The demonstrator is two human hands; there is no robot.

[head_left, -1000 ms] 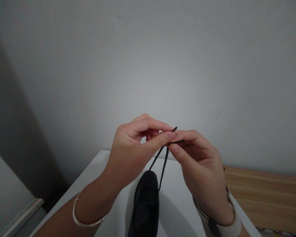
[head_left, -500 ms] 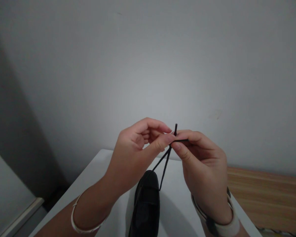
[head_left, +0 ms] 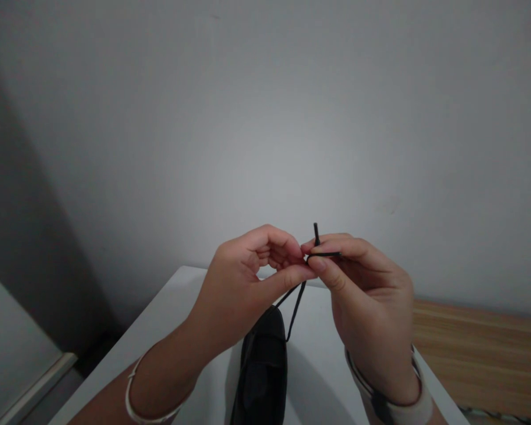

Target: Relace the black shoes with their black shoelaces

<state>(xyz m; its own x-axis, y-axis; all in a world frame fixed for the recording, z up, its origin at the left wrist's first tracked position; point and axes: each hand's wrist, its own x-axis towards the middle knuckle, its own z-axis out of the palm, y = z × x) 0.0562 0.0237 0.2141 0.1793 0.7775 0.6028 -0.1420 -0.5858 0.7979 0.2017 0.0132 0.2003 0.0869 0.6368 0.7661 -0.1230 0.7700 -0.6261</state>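
Note:
Both hands meet in the middle of the head view at a thin black cord (head_left: 297, 308). My right hand (head_left: 371, 307) pinches it between thumb and fingers, with one short end pointing up and another lying across the fingers to the right. My left hand (head_left: 239, 295) has its thumb and index fingertip closed on the cord just below the crossing, touching the right fingertips. Two strands run down from there to a long, dark object (head_left: 265, 372) with a rounded end, whose kind I cannot make out. The crossing itself is partly hidden by the fingertips.
The dark object lies on a white table (head_left: 181, 289), whose far edge is close to a grey wall (head_left: 265, 118). A wood-grain surface (head_left: 478, 348) is at the right. A white ledge (head_left: 39, 389) stands at the lower left.
My left hand has moved slightly down, its thumb and index finger now below the cord's crossing. My right hand has shifted a little right, still pinching the cord.

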